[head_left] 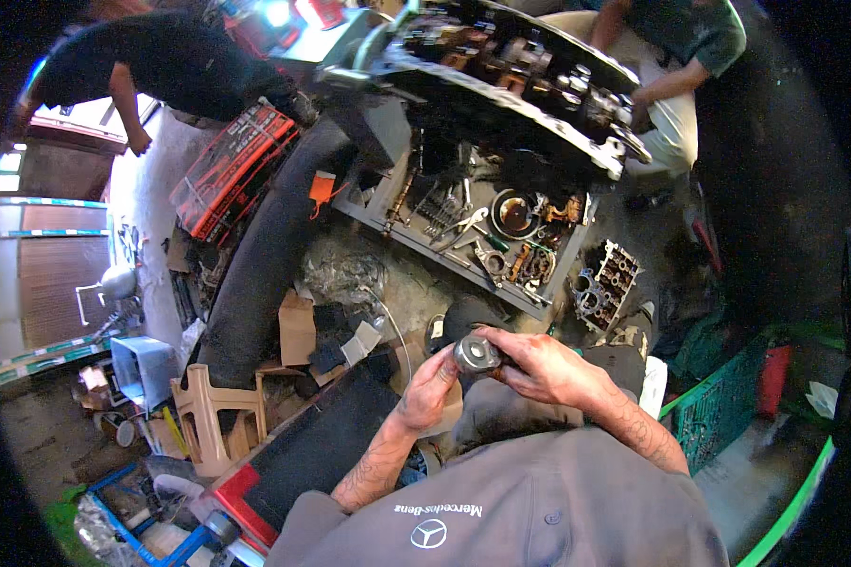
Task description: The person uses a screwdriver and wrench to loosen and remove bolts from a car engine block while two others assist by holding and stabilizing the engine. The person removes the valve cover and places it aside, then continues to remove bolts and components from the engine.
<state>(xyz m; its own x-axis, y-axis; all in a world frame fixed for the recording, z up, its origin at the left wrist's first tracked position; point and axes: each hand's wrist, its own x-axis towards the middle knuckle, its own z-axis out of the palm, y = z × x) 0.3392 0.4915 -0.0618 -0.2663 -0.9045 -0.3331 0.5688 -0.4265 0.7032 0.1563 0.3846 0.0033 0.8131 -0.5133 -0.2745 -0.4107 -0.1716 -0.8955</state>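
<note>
In front of my chest, a small round grey metal engine part (477, 353) is held between both hands; its exact kind is hard to tell. My left hand (428, 389) grips its left side, thumb up against its edge. From the right, my right hand (544, 364) has its fingers closed on the part's upper right edge. Ahead, a grey metal tray (411, 236) carries pliers, spanners, a round pan (515, 214) with dark liquid and several loose engine parts. An open engine block (511, 71) stands above the tray's far side.
A cylinder head (607, 286) lies on the floor to the right of the tray. At left are a black padded bench (279, 236), a red-and-black package (236, 170) and a beige plastic chair (217, 411). Two other people are beyond; one person's hand (641, 111) is at the engine block.
</note>
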